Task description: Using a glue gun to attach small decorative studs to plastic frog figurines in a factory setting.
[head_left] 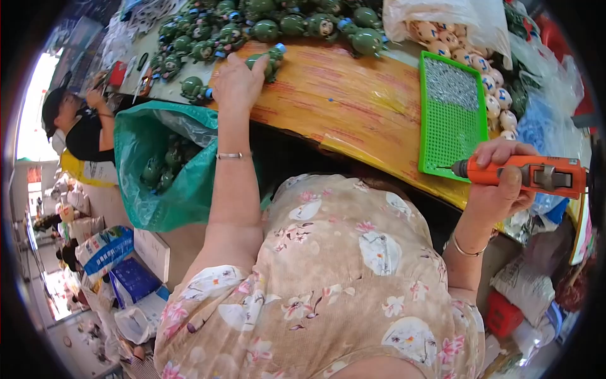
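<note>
My right hand is wrapped round an orange electric screwdriver, whose thin bit points left over the near end of a green tray. Small silvery screws cover the tray's far half; its near part shows a dotted grid. At the table's left part, my left hand lies palm down with thumb and fingers apart. Its thumb overlaps a round green toy figure with a blue end. Another green toy sits just left of the hand, by the table edge.
Many green toys crowd the table's far side. Cream ball-shaped pieces lie right of the tray, some under a white plastic bag. A green sack holding more toys hangs below my left arm. Another person sits at the left.
</note>
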Tool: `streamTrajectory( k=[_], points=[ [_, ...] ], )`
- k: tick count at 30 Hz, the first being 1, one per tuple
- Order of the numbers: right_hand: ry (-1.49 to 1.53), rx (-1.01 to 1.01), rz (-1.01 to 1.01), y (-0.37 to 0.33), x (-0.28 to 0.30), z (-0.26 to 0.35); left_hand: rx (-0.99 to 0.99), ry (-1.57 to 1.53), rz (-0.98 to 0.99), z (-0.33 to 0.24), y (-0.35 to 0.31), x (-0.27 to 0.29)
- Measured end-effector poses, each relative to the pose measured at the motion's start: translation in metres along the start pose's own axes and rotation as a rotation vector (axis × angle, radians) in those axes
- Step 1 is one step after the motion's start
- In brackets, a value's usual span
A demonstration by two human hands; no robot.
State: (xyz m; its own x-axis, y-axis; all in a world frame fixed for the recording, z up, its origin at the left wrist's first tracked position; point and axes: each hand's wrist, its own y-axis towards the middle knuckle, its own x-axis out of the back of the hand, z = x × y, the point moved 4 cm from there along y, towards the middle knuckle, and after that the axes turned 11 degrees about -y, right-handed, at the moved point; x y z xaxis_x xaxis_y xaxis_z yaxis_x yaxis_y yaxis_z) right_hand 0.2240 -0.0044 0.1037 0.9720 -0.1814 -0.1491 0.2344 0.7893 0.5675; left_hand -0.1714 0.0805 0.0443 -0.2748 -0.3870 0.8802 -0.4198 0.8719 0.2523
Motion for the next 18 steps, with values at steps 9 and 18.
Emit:
streamTrajectory(
  k=[9, 18],
  points=[
    [-0.151, 0.038, -0.201, 0.014, 0.042, -0.007, -0.250, -0.501, 0.061, -0.036, -0.024, -0.014],
    [-0.285, 0.106, -0.209, 0.025, 0.049, -0.028, -0.033, -1.800, 1.065, -0.127, -0.100, -0.051]
  ],
)
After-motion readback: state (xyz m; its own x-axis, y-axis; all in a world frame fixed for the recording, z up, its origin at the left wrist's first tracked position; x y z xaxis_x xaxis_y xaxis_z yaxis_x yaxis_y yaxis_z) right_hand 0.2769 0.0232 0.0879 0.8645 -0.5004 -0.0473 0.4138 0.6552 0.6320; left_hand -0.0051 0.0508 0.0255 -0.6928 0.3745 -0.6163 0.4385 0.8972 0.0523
